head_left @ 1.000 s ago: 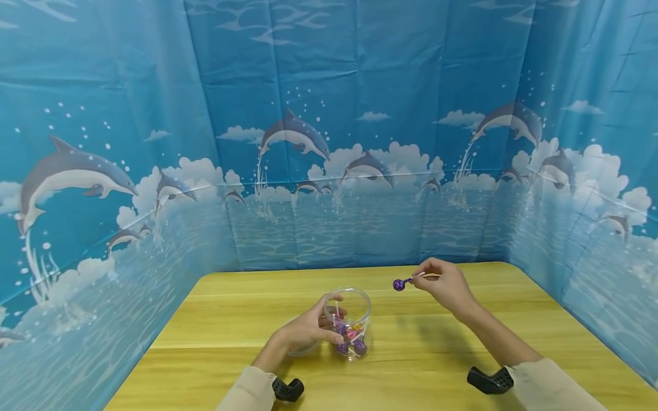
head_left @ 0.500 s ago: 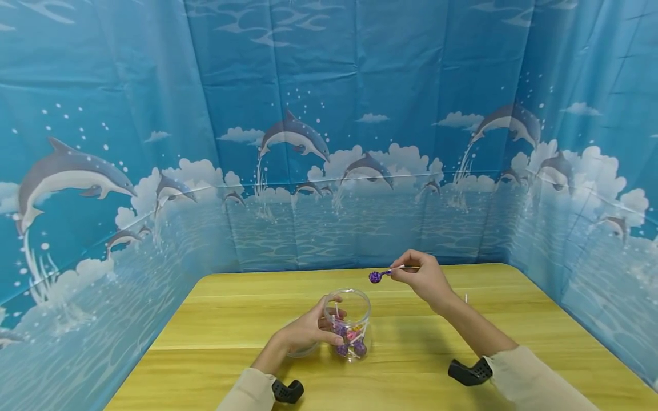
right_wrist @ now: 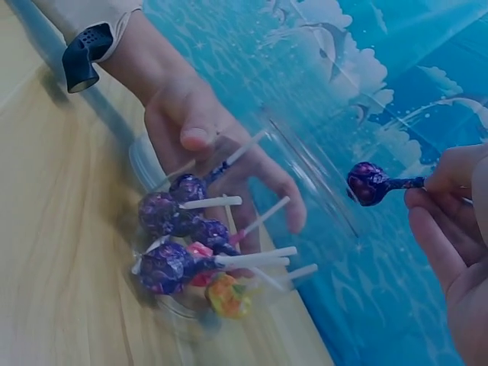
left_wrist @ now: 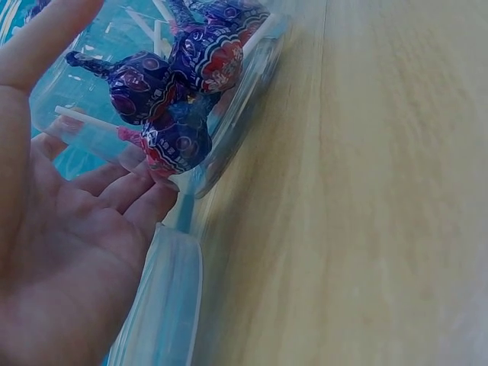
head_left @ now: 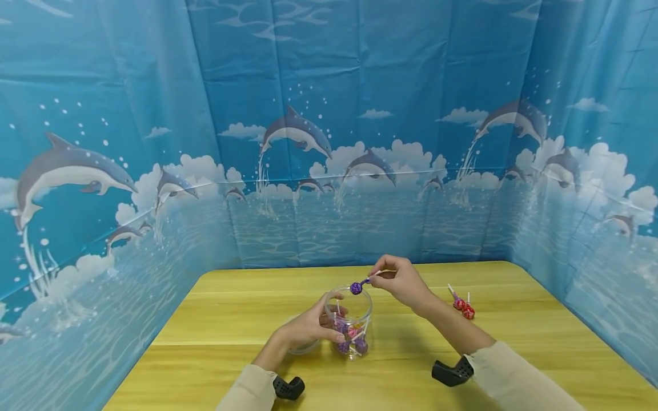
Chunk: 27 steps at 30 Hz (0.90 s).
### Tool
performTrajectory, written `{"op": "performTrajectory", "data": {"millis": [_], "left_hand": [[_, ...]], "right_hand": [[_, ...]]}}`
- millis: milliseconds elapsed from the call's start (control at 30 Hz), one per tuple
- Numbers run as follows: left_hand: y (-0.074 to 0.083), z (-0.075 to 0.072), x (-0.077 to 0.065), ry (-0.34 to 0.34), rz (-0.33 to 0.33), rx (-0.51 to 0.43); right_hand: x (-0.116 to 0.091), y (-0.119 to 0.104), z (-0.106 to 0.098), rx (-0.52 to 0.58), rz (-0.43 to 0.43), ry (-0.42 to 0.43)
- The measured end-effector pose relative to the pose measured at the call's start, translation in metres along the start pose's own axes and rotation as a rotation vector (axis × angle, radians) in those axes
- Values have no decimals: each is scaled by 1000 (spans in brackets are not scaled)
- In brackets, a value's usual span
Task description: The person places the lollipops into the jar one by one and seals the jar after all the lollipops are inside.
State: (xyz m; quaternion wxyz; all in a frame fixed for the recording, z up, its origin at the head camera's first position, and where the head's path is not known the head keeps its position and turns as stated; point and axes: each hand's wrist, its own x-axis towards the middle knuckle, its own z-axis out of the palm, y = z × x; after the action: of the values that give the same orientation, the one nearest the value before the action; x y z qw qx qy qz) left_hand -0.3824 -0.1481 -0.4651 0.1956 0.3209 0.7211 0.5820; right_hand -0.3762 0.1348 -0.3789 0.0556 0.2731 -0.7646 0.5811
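Observation:
A clear plastic jar (head_left: 349,319) stands on the table with several lollipops (right_wrist: 168,267) inside, mostly purple-wrapped, plus a pink and a yellow one. My left hand (head_left: 313,328) grips the jar from its left side, fingers around the back and thumb at the front. Between thumb and fingers, my right hand (head_left: 406,282) pinches a purple lollipop (head_left: 356,288) near its stick. That lollipop's head overlaps the jar's open rim in the head view; in the right wrist view it is close to the mouth.
A clear round lid (head_left: 303,347) lies left of the jar, partly behind the left forearm. Two red lollipops (head_left: 468,311) rest on the yellow wooden table (head_left: 247,319) to the right, beyond the right forearm. A blue dolphin-print curtain (head_left: 329,228) surrounds the table's back and sides.
My right hand has moved left with the purple lollipop, bringing it from well right of the jar to its rim. The red lollipops have come into view from behind the right arm.

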Motion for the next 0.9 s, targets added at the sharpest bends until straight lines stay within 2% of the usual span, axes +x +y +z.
{"op": "performTrajectory", "data": {"millis": [167,400,567,900], "left_hand": [[0,-1,-1,4,3,-3],[1,0,-1,-3,1,2],[2,0,-2,21,-12,39],[2,1,-4,33,-22,46]], "right_hand": [[6,1,14,-115,-55,-32],[13,7,30,-272,-177,-94],[15,12,38,-329,-242,-154],[15,14,39,-358,-264,-169]]}}
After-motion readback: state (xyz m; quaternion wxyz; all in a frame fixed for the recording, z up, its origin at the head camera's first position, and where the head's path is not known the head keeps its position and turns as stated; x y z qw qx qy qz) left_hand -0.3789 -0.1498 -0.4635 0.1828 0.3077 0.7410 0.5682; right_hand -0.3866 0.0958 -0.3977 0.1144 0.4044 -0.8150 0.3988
